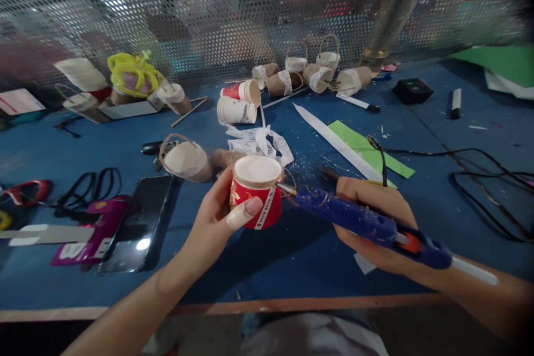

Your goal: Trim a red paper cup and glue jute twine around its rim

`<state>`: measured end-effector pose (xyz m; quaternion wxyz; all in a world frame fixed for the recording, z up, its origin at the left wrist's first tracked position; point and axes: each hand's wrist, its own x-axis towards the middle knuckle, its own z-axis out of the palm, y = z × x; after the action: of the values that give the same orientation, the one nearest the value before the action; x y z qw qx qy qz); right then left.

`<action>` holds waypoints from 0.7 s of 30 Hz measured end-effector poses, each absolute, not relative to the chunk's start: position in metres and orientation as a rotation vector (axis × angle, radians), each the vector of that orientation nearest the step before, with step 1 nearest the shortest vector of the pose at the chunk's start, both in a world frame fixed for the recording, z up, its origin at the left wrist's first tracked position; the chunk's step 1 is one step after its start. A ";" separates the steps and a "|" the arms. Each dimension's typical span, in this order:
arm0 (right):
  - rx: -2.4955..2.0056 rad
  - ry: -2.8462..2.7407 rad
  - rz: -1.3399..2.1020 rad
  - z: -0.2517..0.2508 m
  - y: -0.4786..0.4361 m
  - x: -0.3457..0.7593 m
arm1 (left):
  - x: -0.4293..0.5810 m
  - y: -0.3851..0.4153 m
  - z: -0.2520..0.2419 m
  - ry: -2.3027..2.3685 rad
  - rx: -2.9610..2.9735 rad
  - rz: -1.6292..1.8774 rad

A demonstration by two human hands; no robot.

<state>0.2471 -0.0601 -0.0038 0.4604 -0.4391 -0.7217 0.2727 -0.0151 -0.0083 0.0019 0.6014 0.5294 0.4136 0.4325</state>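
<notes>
The bare left arm (pixel 162 289) reaches up from the bottom left, its wrist nearly straight. The bare left hand (pixel 217 211) is closed in a grip, with the thumb (pixel 244 214) lying across the front and the other fingers mostly hidden behind. The bare right arm (pixel 471 292) comes in from the lower right. The bare right hand (pixel 386 200) points left, its fingers bent in a grip too.

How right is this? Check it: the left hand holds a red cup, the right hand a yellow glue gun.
No: in the head view, the glue gun in the right hand is blue, not yellow. The left hand does hold a red cup.
</notes>
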 end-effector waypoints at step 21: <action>-1.137 -1.820 0.627 0.001 -0.062 0.248 | -0.022 -0.007 -0.004 0.907 1.286 1.010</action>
<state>0.2476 -0.0624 0.0010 0.4376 -0.4574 -0.7319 0.2520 -0.0217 -0.0073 -0.0037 0.5939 0.5531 0.3905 0.4346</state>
